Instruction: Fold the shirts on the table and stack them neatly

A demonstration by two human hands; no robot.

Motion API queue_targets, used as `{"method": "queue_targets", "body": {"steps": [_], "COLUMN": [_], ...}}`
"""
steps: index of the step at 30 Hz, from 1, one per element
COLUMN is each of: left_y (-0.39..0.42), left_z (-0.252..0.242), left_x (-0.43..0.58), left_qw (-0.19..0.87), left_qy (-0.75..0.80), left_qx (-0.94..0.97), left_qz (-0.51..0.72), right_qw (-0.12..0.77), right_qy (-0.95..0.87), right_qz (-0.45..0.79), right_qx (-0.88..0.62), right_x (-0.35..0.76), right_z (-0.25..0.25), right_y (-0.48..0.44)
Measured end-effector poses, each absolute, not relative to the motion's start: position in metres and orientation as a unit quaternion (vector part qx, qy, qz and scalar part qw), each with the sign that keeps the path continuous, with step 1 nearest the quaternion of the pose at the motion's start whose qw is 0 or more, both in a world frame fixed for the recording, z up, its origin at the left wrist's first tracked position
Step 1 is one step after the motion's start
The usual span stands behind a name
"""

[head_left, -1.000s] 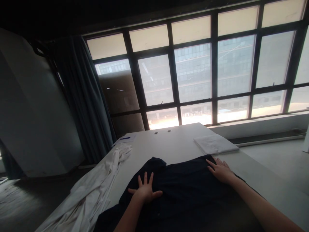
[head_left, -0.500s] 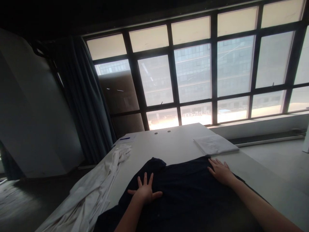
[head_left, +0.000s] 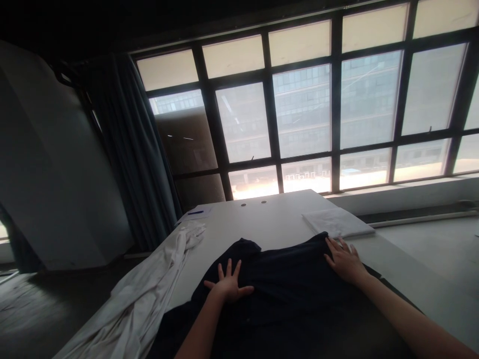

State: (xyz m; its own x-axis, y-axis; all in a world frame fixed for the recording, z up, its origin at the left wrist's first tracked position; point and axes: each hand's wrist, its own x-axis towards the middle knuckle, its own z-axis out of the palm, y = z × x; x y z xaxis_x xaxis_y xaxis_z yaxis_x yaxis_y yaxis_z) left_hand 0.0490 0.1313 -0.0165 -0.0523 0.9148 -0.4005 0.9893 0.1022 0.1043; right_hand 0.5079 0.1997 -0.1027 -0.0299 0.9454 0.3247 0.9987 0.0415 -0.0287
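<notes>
A dark navy garment (head_left: 284,294) lies spread over the near part of the white table (head_left: 232,224); its exact kind is hard to make out in the dim light. Flat on its left part rests my left hand (head_left: 229,284), fingers spread wide. My right hand (head_left: 345,260) lies on the garment's upper right corner, with its fingers stretched out along the edge. Neither hand grasps the cloth. The lower end of the garment runs out of view at the bottom.
Along the table's left edge lies a crumpled off-white cloth (head_left: 157,279). A folded white cloth (head_left: 337,222) sits at the right. Paper with a blue pen (head_left: 195,213) is at the far left corner. Behind stand a dark curtain (head_left: 142,159) and large windows (head_left: 303,109).
Both hands have shifted slightly up and to the right with the garment. Its upper right corner now sits a little farther from me, touching or overlapping the folded white cloth's near edge.
</notes>
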Motion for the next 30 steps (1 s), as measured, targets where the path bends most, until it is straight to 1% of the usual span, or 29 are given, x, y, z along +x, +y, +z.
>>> {"method": "queue_targets", "body": {"steps": [5, 9, 11, 17, 21, 25, 30], "left_y": [0.155, 0.179, 0.191, 0.214, 0.210, 0.202, 0.195], "left_z": [-0.022, -0.031, -0.037, -0.052, -0.051, -0.048, -0.045], "left_x": [0.050, 0.052, 0.053, 0.058, 0.058, 0.057, 0.052], "left_qw": [0.170, 0.149, 0.131, 0.034, 0.004, -0.005, 0.007], "left_qy": [0.714, 0.718, 0.723, 0.726, 0.711, 0.678, 0.656], "left_qx": [0.677, 0.679, 0.679, 0.683, 0.697, 0.729, 0.751], "left_qz": [-0.060, -0.035, -0.022, 0.067, 0.093, 0.099, 0.075], "right_qw": [0.155, 0.139, 0.131, 0.128, 0.121, 0.078, 0.069], "right_qy": [-0.698, -0.689, -0.686, -0.665, -0.735, -0.805, -0.808], "right_qz": [-0.152, -0.139, -0.124, -0.081, -0.041, 0.046, 0.084], "right_qx": [-0.682, -0.697, -0.704, -0.731, -0.666, -0.587, -0.579], "right_x": [0.502, 0.493, 0.491, 0.466, 0.414, 0.381, 0.412], "right_z": [-0.092, -0.076, -0.068, -0.051, -0.057, -0.071, -0.075], "right_y": [0.216, 0.236, 0.246, 0.258, 0.235, 0.208, 0.191]}}
